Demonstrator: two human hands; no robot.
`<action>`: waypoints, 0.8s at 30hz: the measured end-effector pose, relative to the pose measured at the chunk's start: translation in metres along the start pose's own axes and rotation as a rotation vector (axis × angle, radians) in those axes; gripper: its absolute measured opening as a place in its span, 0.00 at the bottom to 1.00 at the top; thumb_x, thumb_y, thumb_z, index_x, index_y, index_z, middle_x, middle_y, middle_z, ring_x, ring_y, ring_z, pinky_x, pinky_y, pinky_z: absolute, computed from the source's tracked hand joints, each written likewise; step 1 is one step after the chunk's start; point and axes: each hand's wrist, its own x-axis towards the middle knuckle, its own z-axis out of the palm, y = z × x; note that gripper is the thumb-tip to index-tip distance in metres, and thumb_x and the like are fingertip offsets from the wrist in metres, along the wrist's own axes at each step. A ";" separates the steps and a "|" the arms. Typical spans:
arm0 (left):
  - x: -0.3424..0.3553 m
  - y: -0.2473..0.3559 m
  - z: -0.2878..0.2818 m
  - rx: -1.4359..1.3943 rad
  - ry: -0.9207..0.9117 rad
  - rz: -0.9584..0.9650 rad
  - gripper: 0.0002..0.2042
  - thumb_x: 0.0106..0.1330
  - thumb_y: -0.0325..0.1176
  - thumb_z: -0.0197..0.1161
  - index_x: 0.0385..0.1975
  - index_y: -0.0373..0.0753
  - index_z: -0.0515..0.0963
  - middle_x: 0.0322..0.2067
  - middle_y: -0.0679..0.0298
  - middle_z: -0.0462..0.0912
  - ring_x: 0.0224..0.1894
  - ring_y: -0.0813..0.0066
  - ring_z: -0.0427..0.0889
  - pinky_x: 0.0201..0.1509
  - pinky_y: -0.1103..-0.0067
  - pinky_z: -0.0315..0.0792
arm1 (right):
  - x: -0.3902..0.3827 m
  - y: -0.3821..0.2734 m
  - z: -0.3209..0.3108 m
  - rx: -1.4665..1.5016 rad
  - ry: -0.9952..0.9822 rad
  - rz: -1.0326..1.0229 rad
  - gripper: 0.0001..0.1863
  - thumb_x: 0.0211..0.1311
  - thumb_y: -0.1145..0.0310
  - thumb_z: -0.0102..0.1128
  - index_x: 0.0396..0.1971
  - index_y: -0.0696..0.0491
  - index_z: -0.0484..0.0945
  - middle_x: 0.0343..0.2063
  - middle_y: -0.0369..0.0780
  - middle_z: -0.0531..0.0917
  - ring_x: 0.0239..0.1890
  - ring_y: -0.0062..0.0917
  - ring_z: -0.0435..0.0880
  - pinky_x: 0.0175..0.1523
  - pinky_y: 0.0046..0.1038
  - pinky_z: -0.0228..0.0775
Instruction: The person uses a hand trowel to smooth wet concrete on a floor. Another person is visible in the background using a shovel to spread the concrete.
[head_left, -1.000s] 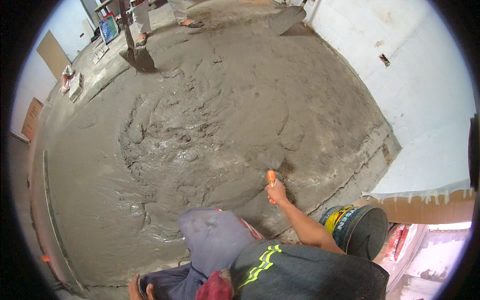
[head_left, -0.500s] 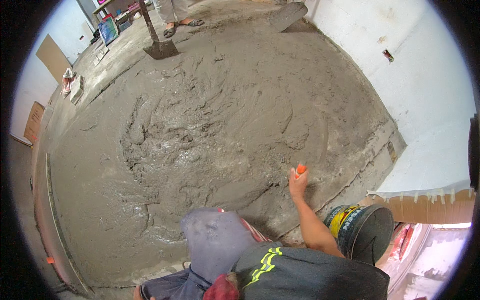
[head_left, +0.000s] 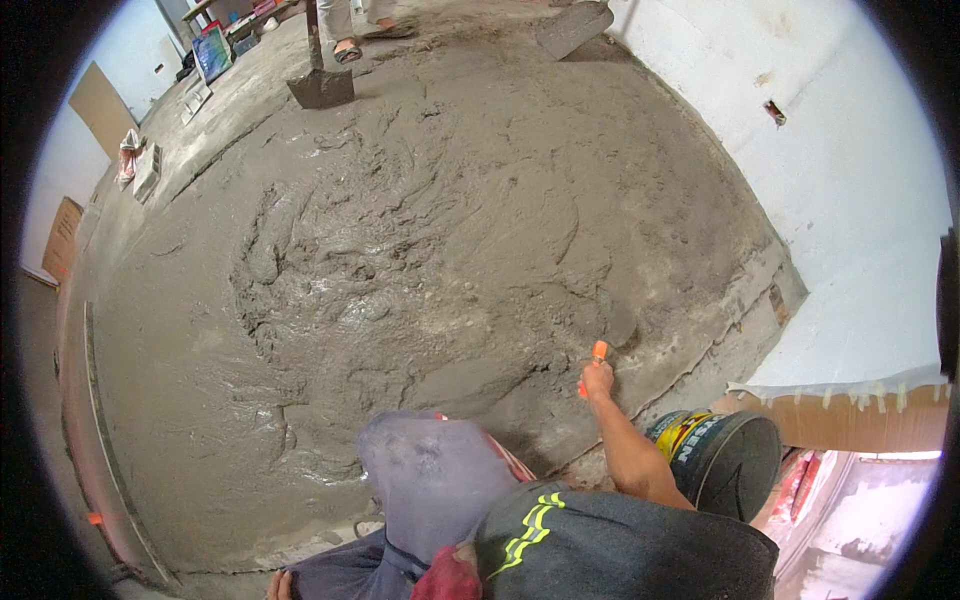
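Observation:
My right hand (head_left: 597,380) is closed round the orange handle (head_left: 599,350) of a trowel. Its mortar-coated blade (head_left: 619,320) blends into the wet mortar, so its outline is hard to make out. Wet grey mortar (head_left: 420,300) covers most of the floor before me, lumpy and shiny in the middle and smoother at the left. At the lower edge, a few fingers of my left hand (head_left: 279,585) show beside my bent leg (head_left: 430,480). They look stretched out with nothing in them; the rest of that hand is hidden.
A dark bucket (head_left: 752,467) stands by my right forearm. At the far side, a person (head_left: 347,50) stands behind a shovel (head_left: 322,88) whose blade rests on the mortar. Another dark, flat tool or pan (head_left: 575,30) lies near the white wall (head_left: 860,220). A long straight strip (head_left: 103,430) runs along the left.
My right hand has turned and drawn slightly nearer, so more of the orange handle shows and the blade is visible. The far person's feet have shifted and the shovel shaft stands more upright.

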 end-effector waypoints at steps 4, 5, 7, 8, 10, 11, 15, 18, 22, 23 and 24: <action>0.007 -0.003 0.005 -0.250 -0.060 -0.053 0.30 0.61 0.43 0.58 0.59 0.33 0.60 0.55 0.48 0.67 0.57 0.56 0.67 0.60 0.69 0.60 | 0.042 0.062 0.012 -0.101 0.338 -0.235 0.15 0.54 0.62 0.54 0.28 0.62 0.72 0.17 0.46 0.78 0.18 0.36 0.80 0.26 0.36 0.73; 0.002 -0.016 0.015 -0.248 -0.077 -0.077 0.30 0.61 0.43 0.57 0.60 0.33 0.60 0.55 0.48 0.67 0.57 0.56 0.67 0.60 0.69 0.60 | 0.053 0.069 0.013 -0.109 0.270 -0.144 0.17 0.55 0.60 0.54 0.29 0.61 0.71 0.18 0.46 0.78 0.18 0.35 0.80 0.25 0.36 0.73; 0.005 -0.034 0.031 -0.247 -0.118 -0.109 0.30 0.62 0.43 0.57 0.60 0.33 0.59 0.56 0.48 0.67 0.58 0.56 0.66 0.60 0.68 0.60 | 0.070 0.076 0.009 -0.112 0.150 0.040 0.19 0.57 0.56 0.55 0.29 0.60 0.69 0.20 0.47 0.78 0.18 0.34 0.80 0.22 0.36 0.72; 0.008 -0.030 0.039 -0.321 -0.088 -0.042 0.29 0.62 0.42 0.55 0.59 0.32 0.60 0.56 0.49 0.66 0.59 0.57 0.65 0.60 0.67 0.60 | 0.075 0.070 0.005 -0.044 0.125 0.050 0.20 0.57 0.54 0.55 0.31 0.59 0.69 0.20 0.46 0.77 0.18 0.33 0.79 0.21 0.36 0.71; 0.004 -0.037 0.047 -0.446 -0.130 -0.077 0.27 0.63 0.40 0.53 0.59 0.32 0.59 0.57 0.49 0.66 0.59 0.58 0.64 0.60 0.67 0.60 | 0.056 0.043 0.005 0.150 0.024 0.126 0.20 0.57 0.53 0.54 0.34 0.57 0.68 0.20 0.44 0.76 0.17 0.32 0.77 0.20 0.36 0.70; -0.004 -0.032 0.045 -0.527 -0.152 -0.165 0.27 0.64 0.39 0.52 0.59 0.32 0.59 0.57 0.49 0.65 0.59 0.59 0.64 0.59 0.67 0.61 | 0.026 0.009 0.006 0.246 -0.057 0.184 0.20 0.58 0.52 0.54 0.35 0.56 0.68 0.20 0.43 0.75 0.17 0.31 0.76 0.19 0.36 0.69; 0.011 -0.071 0.071 -0.527 -0.134 -0.152 0.24 0.65 0.40 0.52 0.57 0.31 0.63 0.53 0.50 0.70 0.56 0.59 0.69 0.58 0.68 0.62 | 0.010 0.009 -0.035 0.294 -0.060 0.207 0.17 0.60 0.53 0.52 0.37 0.52 0.67 0.18 0.40 0.72 0.15 0.28 0.73 0.17 0.34 0.68; 0.035 -0.093 0.081 -0.542 -0.136 -0.222 0.24 0.65 0.40 0.52 0.56 0.31 0.64 0.52 0.50 0.72 0.55 0.58 0.70 0.57 0.69 0.62 | -0.011 -0.019 -0.050 0.267 0.000 0.063 0.17 0.59 0.56 0.53 0.36 0.54 0.67 0.20 0.42 0.73 0.16 0.30 0.74 0.20 0.35 0.68; 0.115 -0.106 0.081 -0.511 -0.149 -0.112 0.23 0.65 0.41 0.52 0.55 0.31 0.66 0.50 0.51 0.74 0.53 0.58 0.72 0.57 0.69 0.63 | 0.003 -0.048 -0.085 -0.150 0.652 -0.707 0.15 0.55 0.61 0.56 0.36 0.56 0.67 0.19 0.41 0.74 0.16 0.26 0.75 0.22 0.29 0.67; 0.146 -0.092 0.066 -0.438 -0.140 0.010 0.23 0.65 0.42 0.52 0.53 0.30 0.67 0.48 0.50 0.75 0.52 0.57 0.73 0.56 0.69 0.64 | -0.003 -0.073 -0.099 -0.014 0.567 -0.620 0.15 0.54 0.62 0.55 0.35 0.57 0.67 0.22 0.46 0.74 0.26 0.35 0.76 0.30 0.35 0.65; 0.176 -0.077 0.051 -0.363 -0.117 0.128 0.23 0.65 0.43 0.53 0.52 0.30 0.69 0.46 0.50 0.77 0.50 0.56 0.74 0.55 0.69 0.65 | -0.015 -0.104 -0.118 0.120 0.476 -0.535 0.14 0.54 0.63 0.54 0.33 0.58 0.66 0.26 0.51 0.75 0.36 0.45 0.76 0.39 0.41 0.64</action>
